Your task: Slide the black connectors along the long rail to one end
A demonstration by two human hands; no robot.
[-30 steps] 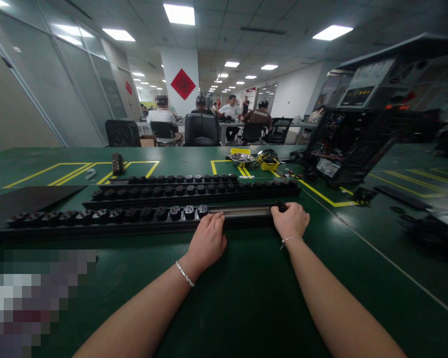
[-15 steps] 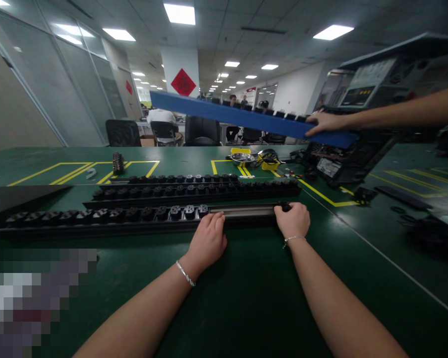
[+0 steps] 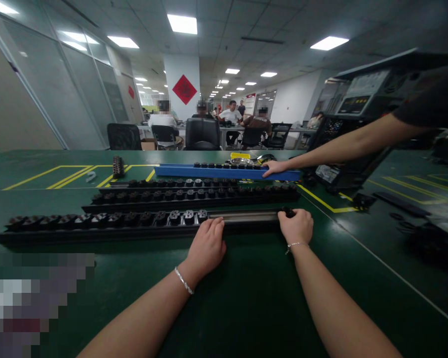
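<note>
A long black rail (image 3: 108, 234) lies across the green table, carrying a row of round black slotted pieces (image 3: 145, 218) along its left and middle. Its right stretch shows a bare metallic channel (image 3: 250, 217). My left hand (image 3: 207, 243) is closed on the rail's front edge, beside the last round piece in the row. At the rail's right end my right hand (image 3: 297, 226) pinches a small black part (image 3: 288, 212), mostly hidden by the fingers. Behind it lie a second black rail (image 3: 194, 201) with similar pieces and a third, shorter row (image 3: 164, 183).
A co-worker's hand (image 3: 274, 168) rests on a blue rail (image 3: 209, 172) behind the black ones. An opened computer case (image 3: 358, 124) stands at the right. A short stack of dark round pieces (image 3: 118, 167) stands at back left, near yellow tape lines (image 3: 78, 165).
The co-worker's hand has lowered the tilted blue rail onto the table behind the black rails. My hands stay on the front rail with little visible movement; the view has shifted slightly.
</note>
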